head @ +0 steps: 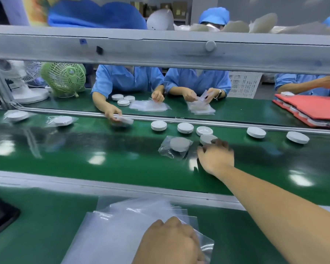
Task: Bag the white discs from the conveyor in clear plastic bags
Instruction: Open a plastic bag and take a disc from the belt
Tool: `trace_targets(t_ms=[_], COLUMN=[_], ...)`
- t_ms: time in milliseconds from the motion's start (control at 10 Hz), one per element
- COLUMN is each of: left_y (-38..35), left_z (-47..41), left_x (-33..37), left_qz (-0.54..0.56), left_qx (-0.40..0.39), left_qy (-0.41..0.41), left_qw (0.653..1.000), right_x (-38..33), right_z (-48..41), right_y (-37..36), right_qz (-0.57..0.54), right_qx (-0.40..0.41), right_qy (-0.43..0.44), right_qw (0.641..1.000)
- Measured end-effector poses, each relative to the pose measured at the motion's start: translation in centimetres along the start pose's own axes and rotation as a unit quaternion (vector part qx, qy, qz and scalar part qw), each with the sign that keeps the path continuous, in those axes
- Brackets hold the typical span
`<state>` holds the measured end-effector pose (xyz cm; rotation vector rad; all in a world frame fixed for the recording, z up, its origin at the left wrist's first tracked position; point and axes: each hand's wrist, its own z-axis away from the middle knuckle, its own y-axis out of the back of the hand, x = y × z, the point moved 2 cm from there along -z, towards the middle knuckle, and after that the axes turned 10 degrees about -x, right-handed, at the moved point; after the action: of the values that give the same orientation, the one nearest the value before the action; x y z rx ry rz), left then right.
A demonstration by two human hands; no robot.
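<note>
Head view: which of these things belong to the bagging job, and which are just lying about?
Part of the job: right hand, at a white disc; left hand, on the stack of clear plastic bags; bagged disc; loose discs; conveyor belt.
Just lying about: green fan; white fan; white crate.

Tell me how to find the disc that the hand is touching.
Find the shiny green belt running across the middle. Just right of the bagged disc lies a bare disc, nearer to us than the upturned disc in the row behind. It is the only one with the fingertips of the right hand on it.
</note>
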<state>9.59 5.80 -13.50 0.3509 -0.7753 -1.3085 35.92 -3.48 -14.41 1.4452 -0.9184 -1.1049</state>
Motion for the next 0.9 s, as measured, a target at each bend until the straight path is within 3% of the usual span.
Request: trace_targets(t_ms=[100, 200, 300, 400, 500, 600, 700, 800, 900], left_y=[1.0, 3.2, 3.2, 0.2, -1.8, -1.8, -1.6, -1.4, -1.4], left_z=[1.1, 3.1, 2.0, 0.6, 0.4, 1.2, 1.9, 2.0, 2.0], left_x=[0.4, 0.8, 0.8, 0.7, -0.1, -0.3, -0.7, -0.9, -0.9], left_qz=[0.042, 0.003, -0.062, 0.010, 0.030, 0.080, 0.108, 0.109, 0.148], left_qx=[-0.089, -0.059, 0.041, 0.234, 0.377, 0.462, 0.498, 0.509, 0.525], left_qy=[-0.077, -0.162, -0.164, -0.105, -0.078, -0.073, -0.057, -0.023, -0.023], left_qw=[0.992, 0.985, 0.984, 0.967, 0.922, 0.880, 0.858, 0.854, 0.838], right_x=[0.5, 0.9, 1.4, 1.6, 1.6, 1.9, 3.4, 5.2, 6.5], right_z=[-1.6, -3.3, -3.9, -2.8, -0.2, 4.4, 11.2, 17.8, 22.0], right_y=[-0.6, -1.1, -1.0, -0.1, 1.3, 2.4, 3.0, 3.4, 3.1], right_qz=[0.096, 0.098, 0.108, 0.131, 0.098, -0.074, -0.221, -0.167, -0.100], right_qx=[-0.098, -0.146, -0.109, -0.029, 0.032, 0.081, 0.133, 0.215, 0.232], right_qy=[0.058, 0.058, 0.073, 0.117, 0.157, 0.210, 0.266, 0.409, 0.493], right_qw=[0.989, 0.983, 0.986, 0.984, 0.982, 0.972, 0.929, 0.871, 0.833])
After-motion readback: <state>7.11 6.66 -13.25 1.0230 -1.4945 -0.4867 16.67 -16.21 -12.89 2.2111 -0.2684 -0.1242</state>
